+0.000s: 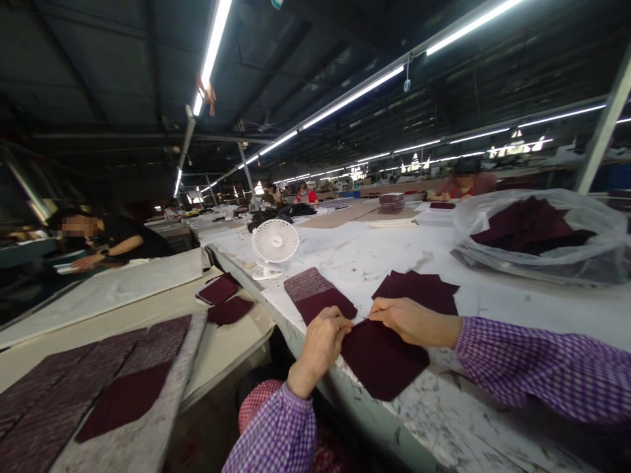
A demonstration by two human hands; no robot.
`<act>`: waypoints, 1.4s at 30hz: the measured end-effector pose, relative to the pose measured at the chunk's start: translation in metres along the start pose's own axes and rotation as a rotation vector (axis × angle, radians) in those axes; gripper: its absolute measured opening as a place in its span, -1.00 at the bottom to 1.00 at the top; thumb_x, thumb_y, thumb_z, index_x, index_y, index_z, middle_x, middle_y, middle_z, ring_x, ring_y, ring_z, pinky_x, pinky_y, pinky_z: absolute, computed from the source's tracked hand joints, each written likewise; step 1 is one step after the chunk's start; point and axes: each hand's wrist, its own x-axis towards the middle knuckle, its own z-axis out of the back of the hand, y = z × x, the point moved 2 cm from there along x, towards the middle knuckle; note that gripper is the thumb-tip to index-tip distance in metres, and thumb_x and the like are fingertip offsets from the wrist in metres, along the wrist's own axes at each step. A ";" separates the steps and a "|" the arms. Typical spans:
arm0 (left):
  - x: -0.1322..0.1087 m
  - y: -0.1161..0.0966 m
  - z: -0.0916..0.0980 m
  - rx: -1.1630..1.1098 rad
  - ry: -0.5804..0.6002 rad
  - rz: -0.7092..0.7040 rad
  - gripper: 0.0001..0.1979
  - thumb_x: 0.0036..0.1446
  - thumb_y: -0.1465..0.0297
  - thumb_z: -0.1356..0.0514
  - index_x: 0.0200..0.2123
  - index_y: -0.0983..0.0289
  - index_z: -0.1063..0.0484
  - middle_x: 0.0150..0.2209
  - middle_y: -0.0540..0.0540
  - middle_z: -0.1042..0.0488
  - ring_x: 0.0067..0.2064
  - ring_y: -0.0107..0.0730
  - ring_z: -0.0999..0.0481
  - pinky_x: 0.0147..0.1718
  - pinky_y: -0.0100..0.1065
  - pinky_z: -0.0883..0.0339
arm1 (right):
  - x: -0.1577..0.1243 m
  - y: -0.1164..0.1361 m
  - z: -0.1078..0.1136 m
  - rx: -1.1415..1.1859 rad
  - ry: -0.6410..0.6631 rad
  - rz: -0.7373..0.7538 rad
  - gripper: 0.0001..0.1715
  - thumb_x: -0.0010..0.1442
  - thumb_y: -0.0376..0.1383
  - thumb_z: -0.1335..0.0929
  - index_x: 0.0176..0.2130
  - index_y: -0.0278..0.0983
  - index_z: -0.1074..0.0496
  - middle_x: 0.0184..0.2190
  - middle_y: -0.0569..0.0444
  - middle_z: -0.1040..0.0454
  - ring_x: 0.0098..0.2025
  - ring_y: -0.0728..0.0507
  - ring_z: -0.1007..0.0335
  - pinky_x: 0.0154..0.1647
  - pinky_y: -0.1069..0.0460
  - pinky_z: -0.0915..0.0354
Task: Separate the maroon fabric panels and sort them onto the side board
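"What do the hands hold?"

"The left hand (320, 345) pinches the dark red cloth (387, 364) at its top left corner. The right hand (414, 320) pinches its top edge. Both have their fingers close together."

"Where is that cloth?"

"It lies on the white table (345, 253), close to the side. Just past it are a half-speckled piece (318, 295) and a dark red pile (419, 288). A white fan (275, 241) stands farther back."
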 end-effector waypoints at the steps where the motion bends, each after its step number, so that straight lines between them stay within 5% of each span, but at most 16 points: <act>1: -0.003 0.000 0.001 0.021 -0.004 -0.014 -0.78 0.19 0.49 -0.07 -0.36 0.25 -0.52 -0.36 0.04 -0.42 -0.28 -0.40 -0.36 -0.29 -0.41 -0.23 | 0.000 0.001 0.002 0.003 0.019 0.004 -0.57 0.10 -0.53 -0.19 -0.10 -0.31 -0.44 -0.20 -0.04 -0.41 -0.23 -0.06 -0.34 -0.18 0.07 -0.25; 10: -0.007 -0.011 0.005 0.264 0.013 -0.131 -0.71 0.26 0.47 0.05 -0.32 0.25 -0.47 -0.35 0.08 -0.38 -0.28 -0.35 -0.29 -0.29 -0.32 -0.16 | 0.008 0.009 0.015 -0.079 0.204 0.050 -0.46 0.06 -0.52 -0.21 0.02 -0.24 -0.39 -0.20 -0.06 -0.36 -0.23 -0.10 -0.31 -0.19 0.03 -0.22; 17: -0.018 0.002 0.011 -0.053 -0.089 0.062 -0.82 0.20 0.39 -0.07 -0.23 0.25 -0.47 -0.36 0.06 -0.41 -0.26 -0.35 -0.33 -0.24 -0.31 -0.22 | 0.014 0.019 0.019 -0.193 0.245 0.086 -0.39 0.09 -0.51 -0.19 0.09 -0.17 -0.34 -0.28 -0.05 -0.35 -0.37 -0.07 -0.25 -0.29 0.02 -0.17; 20: -0.023 0.005 0.012 -0.097 -0.120 0.146 -0.89 0.13 0.45 -0.13 -0.35 0.26 -0.48 -0.41 0.03 -0.41 -0.28 -0.34 -0.33 -0.25 -0.31 -0.22 | 0.014 0.019 0.020 -0.212 0.259 0.089 -0.40 0.12 -0.50 -0.17 0.11 -0.18 -0.33 -0.26 -0.07 -0.37 -0.36 -0.07 -0.25 -0.29 0.03 -0.16; 29: -0.031 0.005 0.009 -0.004 -0.136 0.086 -0.83 0.18 0.38 -0.11 -0.36 0.23 -0.51 -0.36 0.06 -0.42 -0.26 -0.34 -0.32 -0.23 -0.30 -0.21 | 0.022 0.025 0.020 -0.346 0.325 0.140 -0.31 0.11 -0.47 -0.21 0.20 -0.07 -0.20 -0.28 -0.05 -0.37 -0.48 -0.02 -0.16 -0.41 0.04 -0.07; 42: -0.038 0.011 0.017 -0.257 -0.136 0.123 -0.84 0.17 0.43 -0.11 -0.40 0.26 -0.47 -0.34 0.05 -0.44 -0.24 -0.36 -0.36 -0.19 -0.32 -0.24 | 0.032 0.033 0.026 -0.352 0.333 0.202 -0.26 0.05 -0.50 -0.22 0.19 -0.09 -0.21 -0.42 0.01 -0.37 -0.55 0.01 -0.09 -0.45 0.07 -0.02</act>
